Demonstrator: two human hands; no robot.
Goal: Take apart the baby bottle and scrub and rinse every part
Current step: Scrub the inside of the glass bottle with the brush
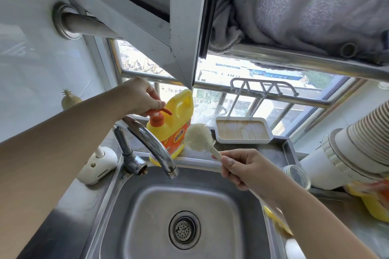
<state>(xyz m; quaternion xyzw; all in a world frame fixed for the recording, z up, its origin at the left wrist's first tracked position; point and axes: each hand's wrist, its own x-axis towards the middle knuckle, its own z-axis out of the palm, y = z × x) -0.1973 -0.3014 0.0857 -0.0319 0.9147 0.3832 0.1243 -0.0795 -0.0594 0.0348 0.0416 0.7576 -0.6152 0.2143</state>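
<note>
Pressing the detergent pump (pixel 159 114) with closed fingers, the left hand (pixel 141 96) doses the bottle brush (pixel 200 137), gripped by the right hand (pixel 245 169) near the spout.

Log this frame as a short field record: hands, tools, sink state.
left hand: fingers on the orange pump of the yellow detergent bottle
right hand: grips the bottle brush by its handle, head raised beside the detergent
faucet: no water visible
sink: basin empty, strainer in the drain
baby bottle parts: not identifiable
</note>
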